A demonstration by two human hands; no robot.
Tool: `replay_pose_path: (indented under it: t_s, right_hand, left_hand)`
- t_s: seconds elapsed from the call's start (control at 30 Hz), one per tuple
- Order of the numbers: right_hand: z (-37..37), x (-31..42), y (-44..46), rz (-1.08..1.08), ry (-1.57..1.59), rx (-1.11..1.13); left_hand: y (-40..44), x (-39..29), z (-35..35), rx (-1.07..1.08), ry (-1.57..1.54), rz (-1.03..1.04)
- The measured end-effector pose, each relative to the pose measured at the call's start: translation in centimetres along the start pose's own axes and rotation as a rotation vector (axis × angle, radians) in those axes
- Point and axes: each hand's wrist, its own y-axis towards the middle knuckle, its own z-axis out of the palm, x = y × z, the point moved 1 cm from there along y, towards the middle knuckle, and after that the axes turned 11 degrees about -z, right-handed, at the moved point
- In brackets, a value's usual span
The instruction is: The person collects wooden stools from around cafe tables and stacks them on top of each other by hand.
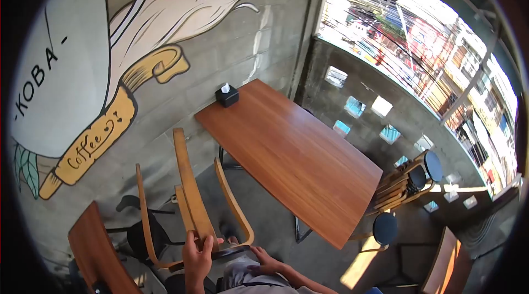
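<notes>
An upturned stool [190,195] with bent light-wood legs is in front of my body, its legs pointing up. Its dark round seat [231,251] shows only in part, low down near my lap. My left hand [197,256] is closed around one of the wooden legs, thumb and fingers wrapped near its lower end. Beside the seat's right edge, my right hand [268,262] lies against my light shorts with fingers stretched out and thumb apart. Its fingertips are close to the seat; whether they touch it I cannot tell.
A brown wooden table [292,156] stands ahead, with a black tissue box [227,96] at its far left corner. Stacked stools [408,178] and a single stool [384,229] are at the right. Another table [102,255] and a black chair [147,236] are at the left.
</notes>
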Motion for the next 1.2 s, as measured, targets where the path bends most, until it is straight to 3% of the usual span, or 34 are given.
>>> replay_pose_path:
  t_s: [0.1,0.13,0.17,0.27,0.3,0.43,0.53,0.63,0.73,0.8,0.93,1.07,1.1,1.2]
  right_hand:
    - [0.2,2.1,-2.8,-0.271,0.095,-0.167]
    - [-1.0,5.0,-4.2,-0.287,0.335,-0.334]
    - [-2.5,5.4,-5.4,-0.263,0.306,-0.365]
    - [-7.2,7.8,-9.5,-0.283,0.244,-0.500]
    - [-8.6,9.2,-10.9,-0.349,0.178,-0.587]
    - [-10.9,12.1,-16.1,-0.510,0.088,-0.858]
    - [-9.3,12.3,-20.0,-0.471,-0.029,-1.090]
    - [-6.6,14.6,-22.7,-0.421,0.161,-1.397]
    - [-5.8,18.2,-25.5,-0.534,-0.156,-1.758]
    - [-5.4,18.1,-27.7,-0.386,-0.500,-1.934]
    - [-3.9,18.4,-31.3,-0.065,-0.440,-2.168]
    - [-1.9,17.0,-32.9,-0.053,-0.292,-2.440]
    - [-1.5,17.2,-33.2,-0.008,-0.383,-2.445]
    - [1.3,15.5,-34.0,-0.135,-0.123,-2.672]
  left_hand:
    - [-4.2,-3.8,1.3,0.090,-0.020,0.093]
    - [-5.7,-5.0,1.7,0.114,-0.042,0.114]
    - [-7.9,-8.1,3.3,0.125,-0.099,0.138]
    - [-9.2,-8.9,3.8,0.286,-0.102,0.308]
    - [-9.4,-9.4,4.2,0.339,-0.034,0.467]
    - [-8.6,-10.2,6.0,0.516,-0.172,0.662]
    - [-8.1,-12.0,9.6,0.789,-0.388,0.618]
    - [-5.8,-12.0,13.1,0.911,-0.356,0.497]
    - [-5.1,-12.4,18.2,1.045,-0.335,0.359]
    - [-5.7,-12.0,21.5,1.224,-0.391,0.162]
    - [-6.8,-10.4,27.6,1.462,-0.352,-0.045]
    - [-9.3,-10.3,32.2,1.718,-0.232,-0.146]
    - [-9.3,-9.9,33.1,1.776,-0.188,-0.197]
    - [-9.3,-7.4,35.9,1.911,-0.129,-0.243]
